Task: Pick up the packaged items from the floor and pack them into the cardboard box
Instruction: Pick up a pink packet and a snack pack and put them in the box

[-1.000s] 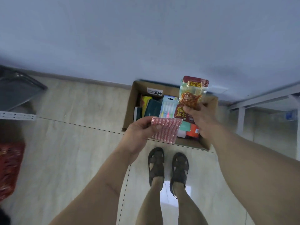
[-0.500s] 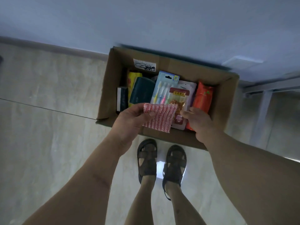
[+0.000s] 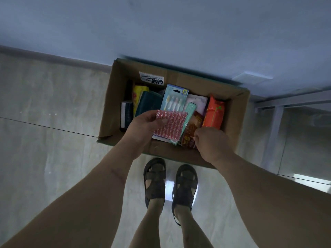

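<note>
1. Left hand [image 3: 143, 126], over the near left part of the open box, pinching a red-and-white mesh scrubber pack [image 3: 171, 125] between thumb and fingers; pack held flat above the box contents.
2. Right hand [image 3: 211, 142], at the near right inside edge, fingers curled round the lower end of a dark red snack pouch [image 3: 192, 131]; pouch down inside the box, leaning between the scrubber pack and an orange packet.
3. Cardboard box [image 3: 236, 111] on the tiled floor [image 3: 44, 122], far side against the pale wall [image 3: 161, 24], flaps open, white label on the inner far wall.
4. Inside, from left to right: dark book-like pack [image 3: 126, 113], yellow packet [image 3: 138, 95], dark green pack [image 3: 149, 104], toothbrush blister card [image 3: 174, 99] standing upright, pale pouch [image 3: 197, 102], orange packet [image 3: 214, 113] against the right wall.
5. Two sandalled feet [image 3: 170, 181] just near of the box.
6. Pale metal frame leg [image 3: 274, 129] to the right of the box.
</note>
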